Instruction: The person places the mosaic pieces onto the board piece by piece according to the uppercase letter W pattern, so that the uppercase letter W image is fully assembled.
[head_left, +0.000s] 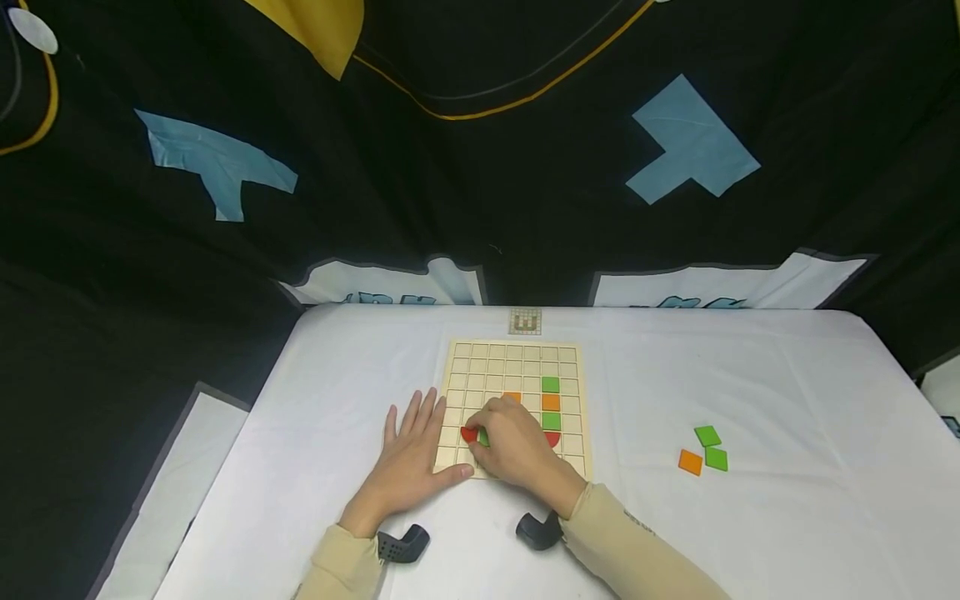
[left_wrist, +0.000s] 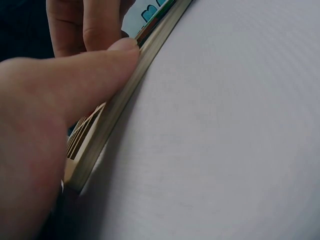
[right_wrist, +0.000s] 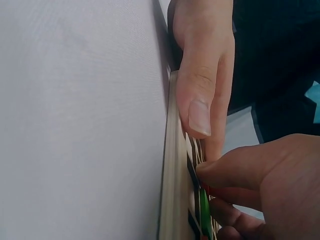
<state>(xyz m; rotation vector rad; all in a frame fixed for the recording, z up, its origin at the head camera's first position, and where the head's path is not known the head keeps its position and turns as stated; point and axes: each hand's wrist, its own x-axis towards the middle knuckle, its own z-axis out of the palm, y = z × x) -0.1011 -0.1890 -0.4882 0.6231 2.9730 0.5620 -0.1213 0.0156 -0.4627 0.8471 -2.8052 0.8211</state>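
Note:
A square wooden grid board (head_left: 480,350) lies on the white table. My left hand (head_left: 408,462) rests flat along its left side, fingers spread and thumb on the near left corner. Over the board's lower left part, my right hand (head_left: 513,442) pinches a red rounded tile (head_left: 468,434) between thumb and fingertips. Just right of it sits a green tile (head_left: 483,437), partly covered by the hand. An orange tile (head_left: 512,397) shows behind the knuckles. On the board's right side a column holds green, an orange tile (head_left: 551,402), green, and a red rounded tile (head_left: 552,437).
Two loose green tiles (head_left: 707,435) and an orange tile (head_left: 690,462) lie on the table to the right. A small pattern card (head_left: 525,321) lies beyond the board's far edge. Black cloth with blue patches (head_left: 697,142) hangs behind the table.

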